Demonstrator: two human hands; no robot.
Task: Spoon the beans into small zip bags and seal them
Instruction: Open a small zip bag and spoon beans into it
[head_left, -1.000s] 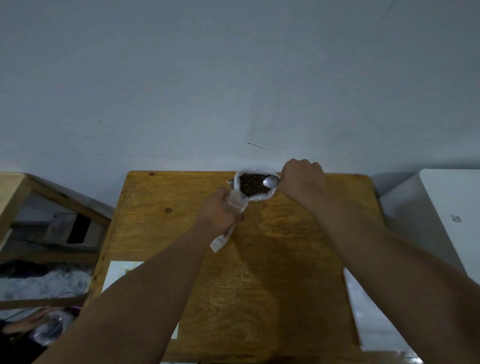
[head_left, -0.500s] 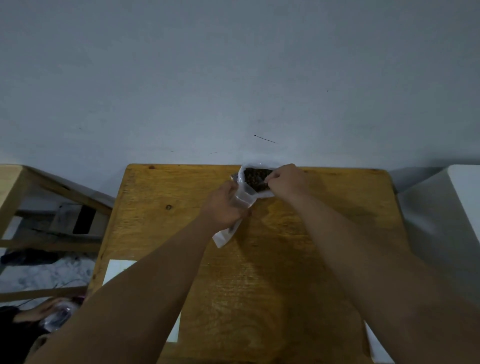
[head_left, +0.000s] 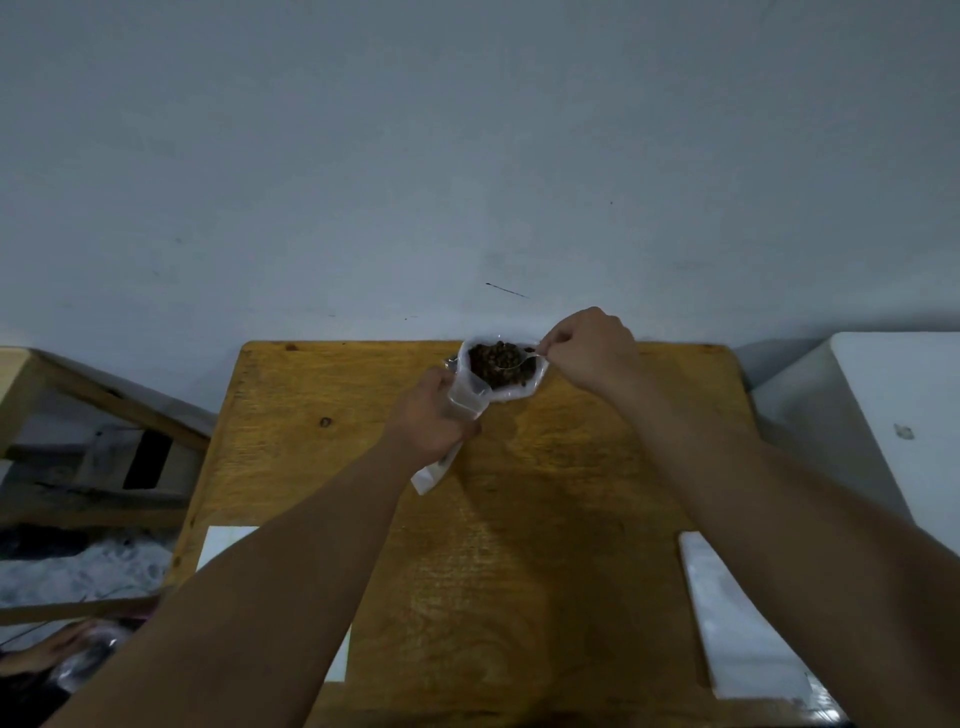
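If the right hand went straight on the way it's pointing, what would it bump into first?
Probably the open bag of beans. The right hand pinches a spoon aimed left into that bag, so the hand would likely meet the bag's near rim first. Depth is hard to judge from this view.

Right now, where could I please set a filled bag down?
Bare yellow wooden table lies between the forearms and at the far left corner. Crowded far edge: left hand gripping small clear zip bag, white bag of brown beans, right hand holding metal spoon.
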